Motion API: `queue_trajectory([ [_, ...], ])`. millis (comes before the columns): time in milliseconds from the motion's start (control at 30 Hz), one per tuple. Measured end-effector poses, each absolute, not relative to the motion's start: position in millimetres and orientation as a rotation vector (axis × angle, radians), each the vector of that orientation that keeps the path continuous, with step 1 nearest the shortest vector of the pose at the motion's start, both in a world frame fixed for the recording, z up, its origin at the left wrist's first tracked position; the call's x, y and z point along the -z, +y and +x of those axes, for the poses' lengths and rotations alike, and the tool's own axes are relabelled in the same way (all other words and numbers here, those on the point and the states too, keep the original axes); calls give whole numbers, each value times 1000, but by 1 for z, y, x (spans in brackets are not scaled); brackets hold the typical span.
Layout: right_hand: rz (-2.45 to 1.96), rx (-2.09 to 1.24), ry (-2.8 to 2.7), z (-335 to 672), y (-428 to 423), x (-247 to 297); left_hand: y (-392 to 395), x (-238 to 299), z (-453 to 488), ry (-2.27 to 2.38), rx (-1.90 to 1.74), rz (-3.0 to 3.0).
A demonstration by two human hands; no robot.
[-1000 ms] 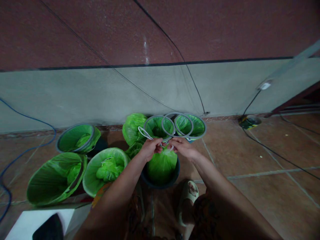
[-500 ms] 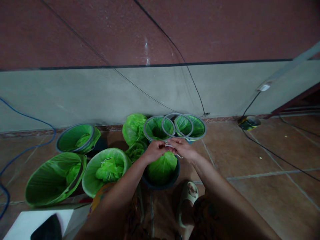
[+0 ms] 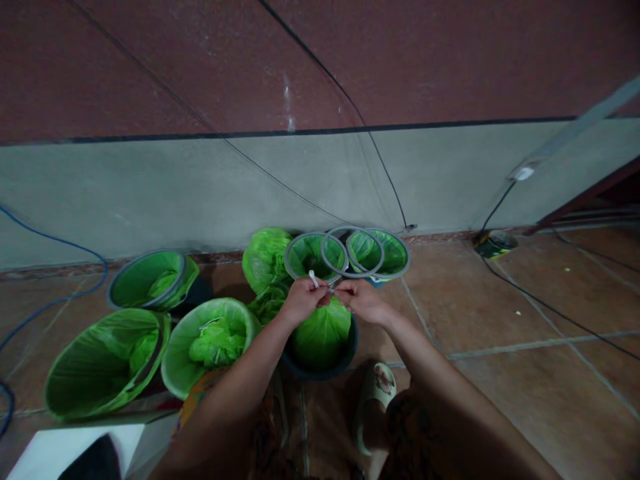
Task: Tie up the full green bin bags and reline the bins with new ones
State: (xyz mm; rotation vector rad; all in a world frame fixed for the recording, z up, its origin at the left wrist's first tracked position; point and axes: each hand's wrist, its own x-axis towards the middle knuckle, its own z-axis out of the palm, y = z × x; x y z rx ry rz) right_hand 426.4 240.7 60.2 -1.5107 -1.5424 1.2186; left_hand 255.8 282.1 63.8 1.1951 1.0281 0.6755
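White tie now pokes up from the left hand, no longer trailing under the right hand; both pinch it, seemingly better gathered, above the far edge of the bin

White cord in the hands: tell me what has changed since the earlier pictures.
The white cord no longer shows the loop beyond the left hand or the end trailing below the right hand; a short piece now juts up from the left hand. Both hands stayed close together above the green bag, which still sits in the dark bucket.
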Motion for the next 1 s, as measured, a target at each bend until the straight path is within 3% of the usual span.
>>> queue_trajectory([
  [300,-1484,-1450,-1649,427,234,-74,283,-64,248,1022,-756,1253],
  [667,-1559,-1245,-1639,431,240,-63,281,-62,249,941,-872,1757],
  [1000,-1370,-1533,-1212,419,239,-75,270,-60,260,886,-989,1462],
])
